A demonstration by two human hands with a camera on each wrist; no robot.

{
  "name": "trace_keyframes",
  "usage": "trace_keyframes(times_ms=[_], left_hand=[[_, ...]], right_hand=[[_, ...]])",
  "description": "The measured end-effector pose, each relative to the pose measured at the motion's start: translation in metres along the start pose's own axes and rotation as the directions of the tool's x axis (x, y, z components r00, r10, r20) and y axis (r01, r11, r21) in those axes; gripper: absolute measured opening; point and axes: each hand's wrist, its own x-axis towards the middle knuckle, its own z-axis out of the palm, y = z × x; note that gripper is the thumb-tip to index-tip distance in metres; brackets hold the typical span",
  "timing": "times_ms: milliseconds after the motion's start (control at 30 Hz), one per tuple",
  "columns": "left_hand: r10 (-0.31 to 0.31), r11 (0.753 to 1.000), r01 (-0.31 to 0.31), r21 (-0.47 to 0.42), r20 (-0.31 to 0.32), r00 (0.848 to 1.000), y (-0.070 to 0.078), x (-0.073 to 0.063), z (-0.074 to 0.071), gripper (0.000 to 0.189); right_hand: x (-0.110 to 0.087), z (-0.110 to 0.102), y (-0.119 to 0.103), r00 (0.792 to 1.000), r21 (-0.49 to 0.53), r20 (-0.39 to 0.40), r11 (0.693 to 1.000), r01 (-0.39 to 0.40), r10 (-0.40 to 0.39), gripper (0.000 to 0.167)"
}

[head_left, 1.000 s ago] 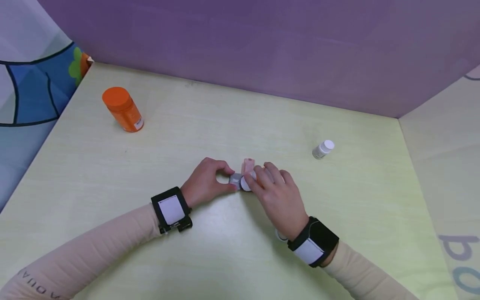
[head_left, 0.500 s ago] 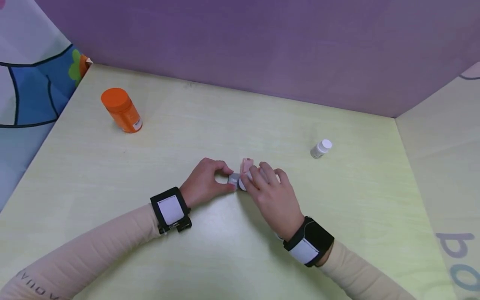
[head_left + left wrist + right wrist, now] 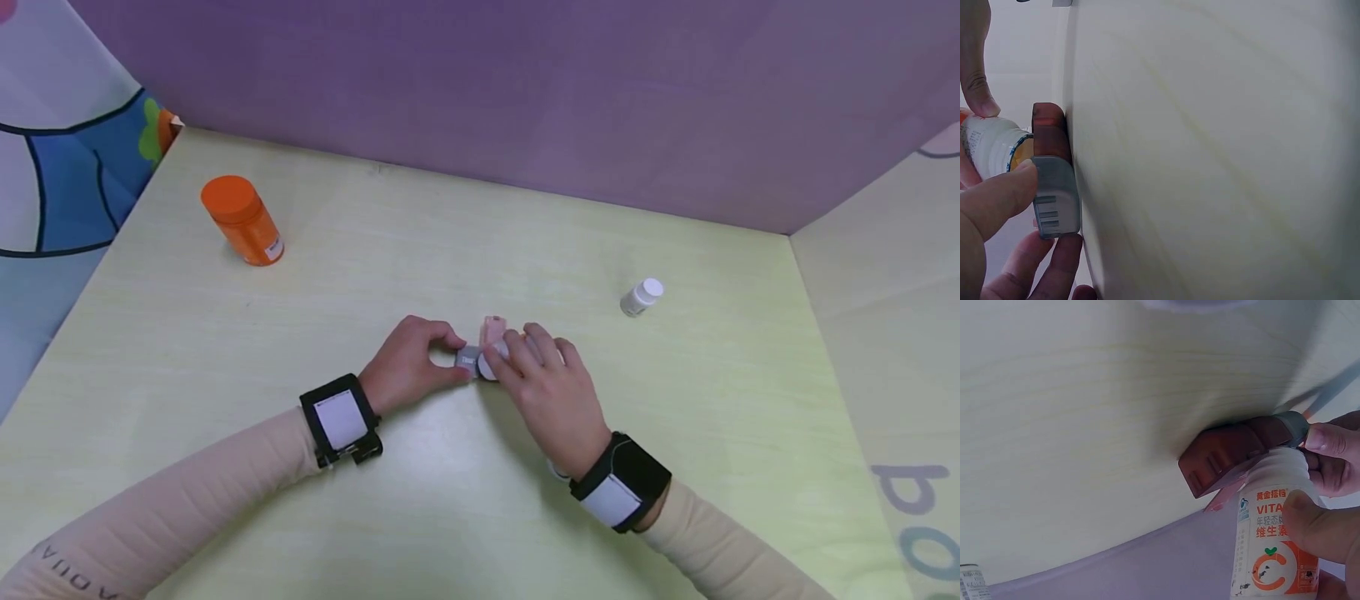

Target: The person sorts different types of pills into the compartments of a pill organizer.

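Observation:
My left hand (image 3: 411, 362) pinches the grey end of a small pill organizer (image 3: 1057, 197) between thumb and fingers. The organizer's other part is dark red in the wrist views, and a pink flap (image 3: 492, 330) stands out from its far side. My right hand (image 3: 557, 396) grips a white vitamin C bottle (image 3: 1272, 547) with an orange label. That bottle is tilted, its uncapped mouth against the organizer beside my left thumb. Something yellowish shows inside the bottle's mouth in the left wrist view. My right fingers cover most of the bottle in the head view.
An orange bottle (image 3: 247, 225) with its cap on stands at the far left of the table (image 3: 360, 242). A small white-capped bottle (image 3: 642, 297) stands to the right. Part of a white round object (image 3: 557, 470) shows under my right wrist. A purple panel (image 3: 487, 92) borders the back.
The right hand rocks slightly with the bottle, dipping over the organizer and easing back a little. The left hand keeps its pinch on the organizer in place.

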Motion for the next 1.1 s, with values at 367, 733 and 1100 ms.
trace_keyframes(times_ms=[367, 733, 1100], left_hand=[[-0.018, 1.0, 0.018, 0.004, 0.007, 1.0, 0.001, 0.0, 0.0, 0.024], [-0.024, 1.0, 0.024, -0.008, 0.0, 1.0, 0.0, -0.002, 0.002, 0.023], [-0.039, 0.999, 0.039, 0.0, 0.003, 0.999, 0.003, -0.001, 0.001, 0.024]], right_hand=[[-0.01, 0.003, 0.008, 0.985, 0.18, 0.065, 0.968, -0.172, 0.163, 0.048], [-0.021, 0.005, 0.018, 0.925, 0.418, 0.028, 0.836, -0.356, 0.379, 0.057], [-0.034, -0.002, 0.011, 0.884, 0.754, 0.19, 0.513, -0.409, 0.426, 0.065]])
